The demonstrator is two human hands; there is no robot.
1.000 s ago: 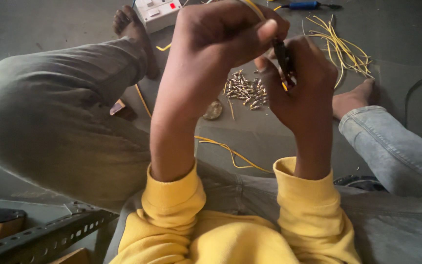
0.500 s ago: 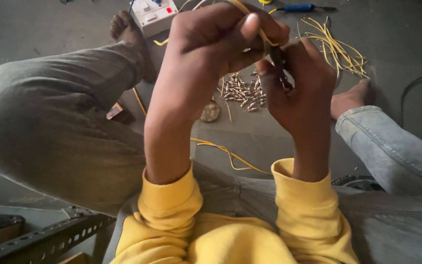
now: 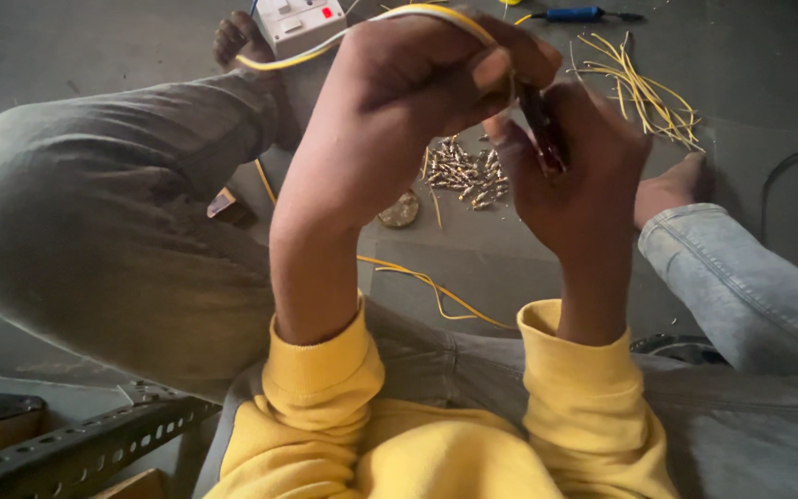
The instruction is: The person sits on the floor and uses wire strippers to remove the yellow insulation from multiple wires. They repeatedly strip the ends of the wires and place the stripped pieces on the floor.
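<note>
My left hand (image 3: 399,120) pinches the yellow wire (image 3: 344,35); my right hand (image 3: 584,176) clasps the dark tool (image 3: 542,129). Keep the wire taut and square to it.

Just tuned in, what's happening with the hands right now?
A person sits on the floor. The left hand pinches a yellow wire and the right hand grips a small dark tool at the wire's end. Below lie a heap of small metal connectors, more cut yellow wires and a white switch box.
</note>
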